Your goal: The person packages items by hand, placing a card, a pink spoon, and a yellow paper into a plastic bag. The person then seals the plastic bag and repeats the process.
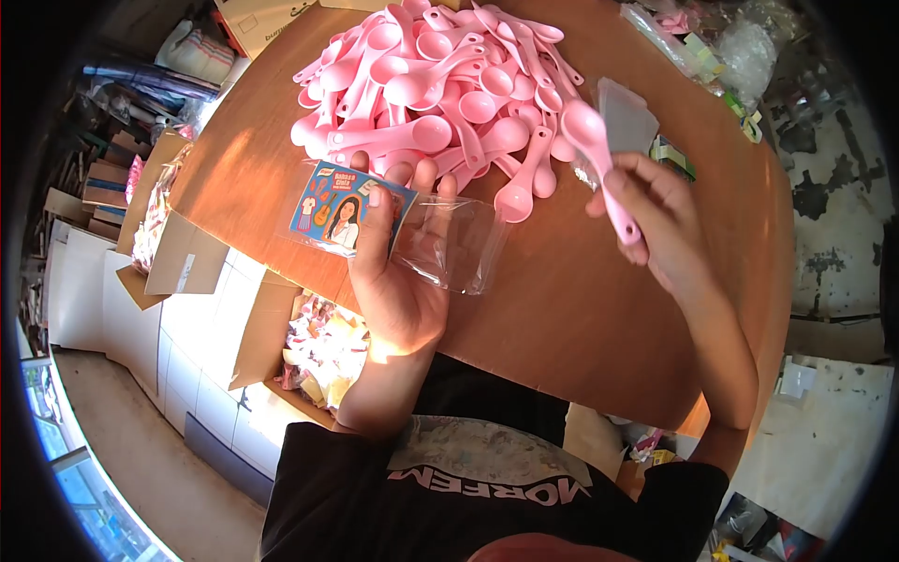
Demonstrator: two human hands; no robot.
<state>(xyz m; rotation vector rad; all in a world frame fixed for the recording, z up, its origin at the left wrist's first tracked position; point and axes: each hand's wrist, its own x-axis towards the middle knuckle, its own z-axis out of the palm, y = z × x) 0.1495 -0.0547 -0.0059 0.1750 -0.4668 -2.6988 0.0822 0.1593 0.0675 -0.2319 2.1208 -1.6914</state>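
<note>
In my left hand (398, 290) is a clear plastic bag (459, 248) with a blue printed card (342, 211) in its left part; my thumb presses on the card and my fingers lie behind the bag. My right hand (660, 211) grips a pink spoon (590, 140) by its handle, bowl end up, to the right of the bag and apart from it. Beyond both hands a big heap of pink spoons (431, 131) covers the far part of the wooden table (581, 300). One loose spoon (524, 178) lies at the heap's near edge.
Behind my right hand lies a stack of clear bags (626, 117), with a small green box (672, 157) beside it. Left of the table stand an open carton (257, 342) of packed items and another carton (173, 253). Plastic wrap (749, 56) lies at the upper right.
</note>
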